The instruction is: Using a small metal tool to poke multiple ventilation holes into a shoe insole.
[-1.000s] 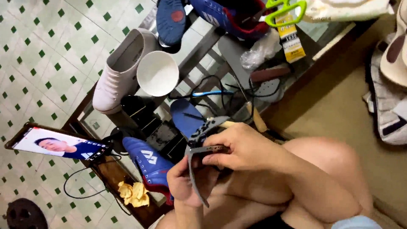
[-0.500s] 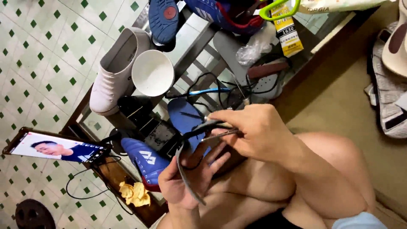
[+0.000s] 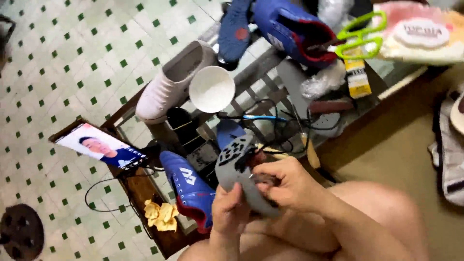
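While the left hand [image 3: 231, 209] grips the lower end of the grey studded rubber shoe sole [image 3: 235, 170] over the lap, the right hand [image 3: 284, 185] pinches its edge; step appears mid-repair, needing steady hold.

Pretty even indoor light, soft shadows, kinda motion-blurred all over; the white bowl [image 3: 211, 88] and pale package [image 3: 420, 34] top right look blown out.
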